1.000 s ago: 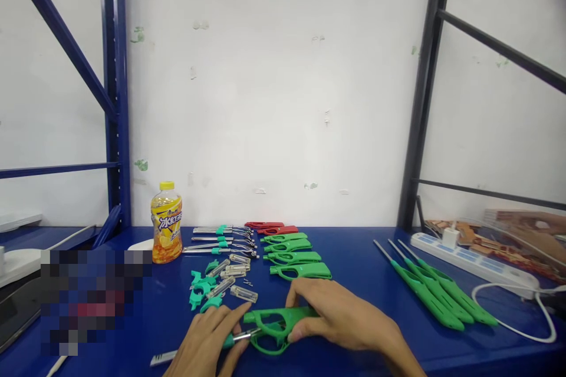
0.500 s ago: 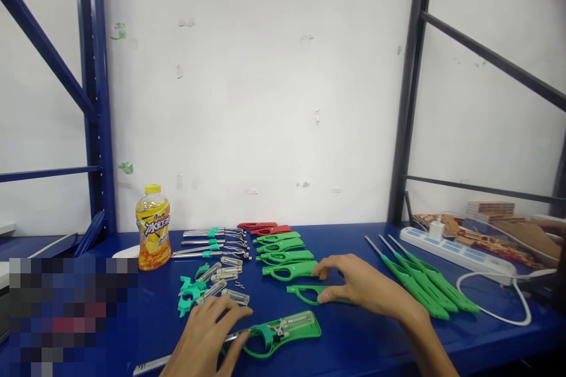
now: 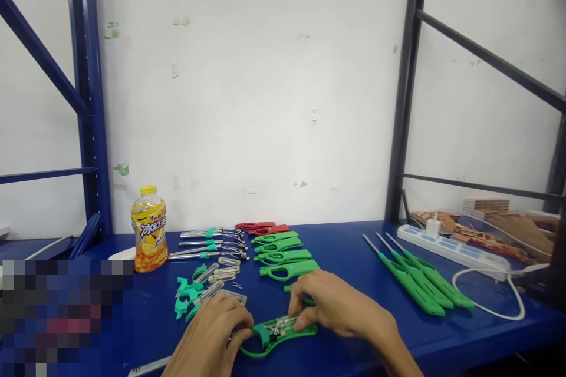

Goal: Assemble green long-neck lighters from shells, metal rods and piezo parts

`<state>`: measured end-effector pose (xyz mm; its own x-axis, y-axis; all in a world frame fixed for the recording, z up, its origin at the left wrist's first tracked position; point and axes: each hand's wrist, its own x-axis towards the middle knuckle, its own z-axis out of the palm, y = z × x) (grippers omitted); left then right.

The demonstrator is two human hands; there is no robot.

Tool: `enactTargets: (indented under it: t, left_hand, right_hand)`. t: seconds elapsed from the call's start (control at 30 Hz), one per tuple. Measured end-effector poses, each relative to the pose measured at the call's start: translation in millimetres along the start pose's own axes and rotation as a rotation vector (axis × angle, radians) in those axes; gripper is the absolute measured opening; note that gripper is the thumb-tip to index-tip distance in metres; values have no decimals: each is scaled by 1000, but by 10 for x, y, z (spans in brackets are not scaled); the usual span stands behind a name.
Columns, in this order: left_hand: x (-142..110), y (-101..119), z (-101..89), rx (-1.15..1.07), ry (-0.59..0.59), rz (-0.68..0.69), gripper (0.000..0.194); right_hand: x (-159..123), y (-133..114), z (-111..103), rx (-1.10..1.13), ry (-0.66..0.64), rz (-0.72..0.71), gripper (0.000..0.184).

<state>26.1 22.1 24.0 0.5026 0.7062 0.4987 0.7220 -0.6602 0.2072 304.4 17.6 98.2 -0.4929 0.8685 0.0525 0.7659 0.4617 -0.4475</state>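
A green lighter shell half [image 3: 276,334] lies open on the blue shelf [image 3: 349,247], with clear and metal inner parts showing and a metal tube running out to the lower left. My left hand [image 3: 212,336] is curled round its left end at the trigger loop. My right hand [image 3: 336,309] presses its fingertips on the shell's right end, fingers bent. A second green shell half [image 3: 305,294] lies just behind, mostly hidden under my right hand.
Behind lie rows of green shells [image 3: 283,256], red shells [image 3: 263,228], metal tubes with teal collars [image 3: 212,244], clear tanks [image 3: 223,274] and teal triggers [image 3: 186,297]. A yellow drink bottle [image 3: 148,230] stands left. Finished green lighters [image 3: 418,283] and a power strip [image 3: 455,250] lie right.
My right hand set a green shell half down behind the open one, then came back onto the open shell's right end. My left hand stayed at the left end. The camera shifted right.
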Motion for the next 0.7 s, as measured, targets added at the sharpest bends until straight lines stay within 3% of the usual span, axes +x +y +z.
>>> enactTargets:
  t: [0.27,0.5,0.57,0.7]
  left_hand:
    - [-48,84,-52,81,130,-50,22]
    - [-21,-237,-343,159,273,-35,22]
    - [-15,-228,-291,160,278,13,22]
    - [-29,-8,-73,121,273,115,24]
  right_hand:
    - [-66,-47,-6,1,32,-3,13]
    - [-142,-98,-67,1,75,-31,8]
    - [-144,-121,-81,-7,95,-49,7]
    - [-118,-164,-74,-27,132,-98,8]
